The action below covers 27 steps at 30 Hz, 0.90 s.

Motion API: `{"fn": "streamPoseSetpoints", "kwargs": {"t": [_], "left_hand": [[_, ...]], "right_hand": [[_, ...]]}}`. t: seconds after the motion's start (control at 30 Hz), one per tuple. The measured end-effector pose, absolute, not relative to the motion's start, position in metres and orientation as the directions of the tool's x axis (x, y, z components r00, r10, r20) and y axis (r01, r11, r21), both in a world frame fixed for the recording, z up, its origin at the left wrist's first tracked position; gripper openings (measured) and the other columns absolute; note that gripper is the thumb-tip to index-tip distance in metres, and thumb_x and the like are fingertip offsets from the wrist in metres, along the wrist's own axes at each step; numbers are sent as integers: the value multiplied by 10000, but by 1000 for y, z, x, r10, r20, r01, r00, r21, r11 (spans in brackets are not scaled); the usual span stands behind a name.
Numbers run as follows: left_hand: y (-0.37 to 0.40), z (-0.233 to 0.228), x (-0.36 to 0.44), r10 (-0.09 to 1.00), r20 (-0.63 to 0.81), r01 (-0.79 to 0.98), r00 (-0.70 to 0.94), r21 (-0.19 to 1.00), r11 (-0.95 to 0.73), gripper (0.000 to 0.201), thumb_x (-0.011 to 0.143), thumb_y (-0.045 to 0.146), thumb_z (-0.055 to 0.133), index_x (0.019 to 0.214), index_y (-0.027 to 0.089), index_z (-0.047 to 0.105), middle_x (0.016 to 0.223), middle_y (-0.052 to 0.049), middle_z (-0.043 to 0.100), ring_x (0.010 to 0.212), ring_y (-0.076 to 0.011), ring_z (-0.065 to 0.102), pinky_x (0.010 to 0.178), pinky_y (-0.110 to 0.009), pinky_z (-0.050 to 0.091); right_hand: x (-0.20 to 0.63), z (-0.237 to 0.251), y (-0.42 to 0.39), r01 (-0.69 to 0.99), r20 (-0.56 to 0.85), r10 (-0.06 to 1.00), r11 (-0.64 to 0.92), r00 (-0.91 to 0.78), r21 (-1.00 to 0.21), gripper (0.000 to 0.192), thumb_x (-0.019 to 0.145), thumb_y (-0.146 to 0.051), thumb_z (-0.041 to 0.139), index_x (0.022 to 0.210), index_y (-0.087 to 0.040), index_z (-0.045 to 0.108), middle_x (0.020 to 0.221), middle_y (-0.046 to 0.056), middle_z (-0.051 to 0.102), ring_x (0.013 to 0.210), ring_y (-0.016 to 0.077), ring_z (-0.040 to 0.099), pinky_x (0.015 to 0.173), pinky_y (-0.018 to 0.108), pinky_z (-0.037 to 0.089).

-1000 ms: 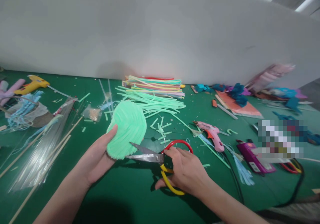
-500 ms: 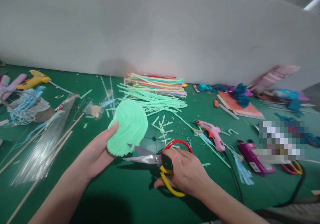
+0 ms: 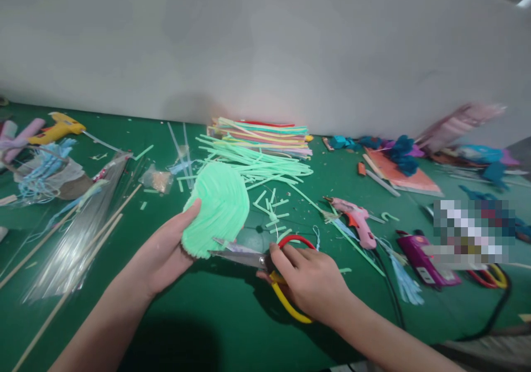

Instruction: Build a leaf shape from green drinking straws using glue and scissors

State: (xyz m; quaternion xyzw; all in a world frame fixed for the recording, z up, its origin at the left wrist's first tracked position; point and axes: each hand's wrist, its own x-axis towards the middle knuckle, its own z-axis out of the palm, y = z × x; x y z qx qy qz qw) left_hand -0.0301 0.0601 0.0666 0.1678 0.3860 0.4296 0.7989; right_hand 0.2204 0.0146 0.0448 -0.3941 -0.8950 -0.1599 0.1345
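Observation:
My left hand (image 3: 172, 253) grips a mint-green, fuzzy, rounded pad that looks made of pipe cleaners (image 3: 219, 209), thumb across its front and the other fingers behind it. In my right hand (image 3: 311, 281) is a pair of scissors (image 3: 243, 255) with one red and one yellow handle loop. The blades point left and are nearly together, their tips at the pad's lower right edge. Whether they bite into the fuzz I cannot tell. Beyond the pad lies a loose heap of mint-green pipe cleaners (image 3: 265, 164), with short cut pieces (image 3: 271, 214) to its right.
A pink glue gun (image 3: 357, 220) and a purple device (image 3: 425, 258) lie on the right of the green table (image 3: 199, 317). At left are a yellow glue gun (image 3: 62, 127), clear plastic sleeves (image 3: 83, 234) and wooden sticks (image 3: 99, 245). A pale wall (image 3: 265, 46) stands behind.
The scissor blades have closed from wide apart to nearly together at the pad's edge, and my right fingers have drawn in. The pad stays in my left hand, shifted slightly in view.

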Motion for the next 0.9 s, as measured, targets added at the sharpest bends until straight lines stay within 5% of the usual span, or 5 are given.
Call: {"fn": "streamPoseSetpoints", "kwargs": {"t": [0.13,0.3,0.73,0.9], "left_hand": [[59,69,-29,810,-466,-557,356,590,584,573,928,376,538,1440,141,434,1303,-177,630,1192,-357,588,1021,-506,475],[59,74,-29,823,-478,-580,306,592,560,544,923,356,554,1423,163,464,1318,-127,631,1238,-298,560,1042,-392,473],[58,74,-28,833,-466,-588,298,598,545,530,912,347,577,1414,204,482,1380,-88,586,1273,-282,527,1048,-367,470],[60,70,-33,819,-481,-584,311,583,564,545,912,360,573,1421,190,474,1359,-107,601,1264,-302,534,1039,-387,480]], "right_hand": [[219,47,17,754,382,662,632,-645,177,211,849,-197,478,979,-148,637,676,45,648,613,189,565,610,331,335],[216,50,19,740,405,637,647,-656,183,191,856,-192,456,910,-156,635,587,22,597,543,168,506,586,327,298],[220,56,27,709,428,587,669,-687,220,227,874,-146,390,820,-159,610,515,5,553,450,147,458,500,306,297],[221,61,23,748,489,614,650,-620,132,322,945,-445,525,855,-150,616,552,-1,602,490,133,542,504,273,370]]}}
